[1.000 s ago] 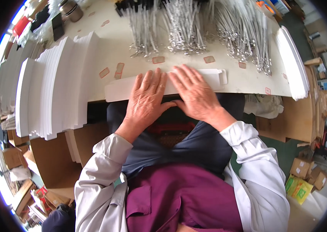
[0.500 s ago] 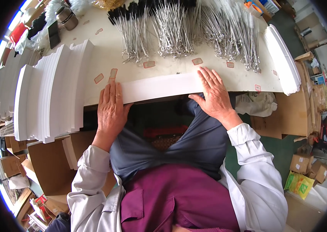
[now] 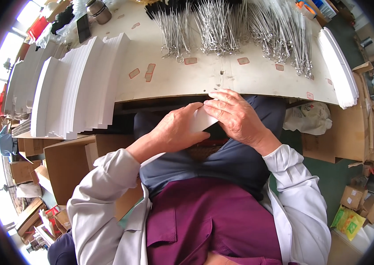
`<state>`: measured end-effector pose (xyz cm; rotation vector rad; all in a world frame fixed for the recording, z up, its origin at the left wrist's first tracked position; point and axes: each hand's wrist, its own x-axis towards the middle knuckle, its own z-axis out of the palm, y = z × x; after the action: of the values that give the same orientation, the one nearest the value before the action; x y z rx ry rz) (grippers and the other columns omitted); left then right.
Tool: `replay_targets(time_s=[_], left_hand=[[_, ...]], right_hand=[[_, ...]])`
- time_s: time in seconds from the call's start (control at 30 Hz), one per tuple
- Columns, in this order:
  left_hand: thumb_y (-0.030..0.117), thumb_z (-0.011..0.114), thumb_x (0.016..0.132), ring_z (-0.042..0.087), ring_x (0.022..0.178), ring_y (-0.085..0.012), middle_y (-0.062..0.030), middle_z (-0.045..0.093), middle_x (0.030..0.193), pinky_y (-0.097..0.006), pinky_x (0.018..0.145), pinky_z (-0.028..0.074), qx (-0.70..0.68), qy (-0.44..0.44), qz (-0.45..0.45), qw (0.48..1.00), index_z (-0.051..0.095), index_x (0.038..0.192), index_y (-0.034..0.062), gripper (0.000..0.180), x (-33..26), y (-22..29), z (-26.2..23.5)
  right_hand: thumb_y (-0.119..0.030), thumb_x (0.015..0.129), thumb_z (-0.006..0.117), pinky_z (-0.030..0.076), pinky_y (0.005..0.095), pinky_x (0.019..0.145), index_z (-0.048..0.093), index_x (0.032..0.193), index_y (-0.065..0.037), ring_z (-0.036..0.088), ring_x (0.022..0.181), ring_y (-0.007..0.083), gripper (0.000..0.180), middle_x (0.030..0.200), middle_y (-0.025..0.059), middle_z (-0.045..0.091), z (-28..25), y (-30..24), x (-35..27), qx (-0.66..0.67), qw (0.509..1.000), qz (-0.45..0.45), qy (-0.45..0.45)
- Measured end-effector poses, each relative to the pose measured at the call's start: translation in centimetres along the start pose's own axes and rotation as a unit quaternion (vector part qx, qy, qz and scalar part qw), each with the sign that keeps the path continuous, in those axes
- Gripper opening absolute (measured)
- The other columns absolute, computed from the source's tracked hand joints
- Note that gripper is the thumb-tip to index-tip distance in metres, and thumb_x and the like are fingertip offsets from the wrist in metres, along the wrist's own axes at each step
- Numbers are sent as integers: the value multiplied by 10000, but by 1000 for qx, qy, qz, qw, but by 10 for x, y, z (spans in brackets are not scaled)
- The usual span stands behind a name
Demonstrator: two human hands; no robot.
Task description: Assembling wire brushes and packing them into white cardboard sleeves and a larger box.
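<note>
Just past the table's near edge, above my lap, both hands hold a white card piece [image 3: 201, 120], seen nearly end-on. My left hand [image 3: 173, 129] is closed round its left side, the thumb below and the fingers over the top. My right hand [image 3: 238, 118] grips the piece's upper right part, its fingers bent close to the left fingertips. Much of the card is hidden by the hands, so I cannot tell whether it is flat or folded into a box.
White card strips [image 3: 78, 86] stand stacked on the left; more white strips [image 3: 338, 66] lie at the right edge. Bunches of wire-stemmed brushes [image 3: 218, 33] with ring ends fill the table's [image 3: 169, 81] far side. A cardboard box [image 3: 70, 170] stands below left, a white bag [image 3: 307, 118] below right.
The long white strip that lay flat along the table edge under my open hands is gone from there. My hands have come together over my lap, closed on a white card piece.
</note>
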<state>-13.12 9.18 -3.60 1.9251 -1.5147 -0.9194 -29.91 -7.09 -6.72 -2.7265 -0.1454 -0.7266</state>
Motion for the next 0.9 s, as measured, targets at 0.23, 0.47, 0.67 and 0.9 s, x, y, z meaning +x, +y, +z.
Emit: replay_targets(time_s=[0.23,0.47,0.67,0.9], left_hand=[[173,827,758,712,970,-343,-210,695,1080,-400,849,566,31,119,-57,991,551,1323,-1,652,-25,-18,14],[176,833,768,713,972,-345,-217,697,1070,-398,843,572,-15,140,-54,989,555,1307,-3,633,-43,-17,32],[175,843,771,720,964,-371,-234,695,1085,-415,811,585,-21,177,-69,982,505,1363,36,696,-50,-26,52],[135,825,763,722,949,-394,-233,701,1072,-429,785,593,-83,144,-87,982,467,1388,119,720,-49,-19,60]], right_hand=[[-108,827,793,530,422,943,686,1149,-3,660,1072,302,355,1086,143,705,0,-18,-14,27,978,146,148],[-94,865,777,578,372,666,688,1154,22,704,774,295,324,932,151,718,47,-51,-23,121,959,179,185],[-144,951,722,543,328,613,693,1085,60,700,681,241,246,838,160,716,60,-70,-22,324,886,310,118],[-174,999,659,470,315,542,708,894,30,644,596,158,235,690,140,678,59,-68,-24,434,824,364,16]])
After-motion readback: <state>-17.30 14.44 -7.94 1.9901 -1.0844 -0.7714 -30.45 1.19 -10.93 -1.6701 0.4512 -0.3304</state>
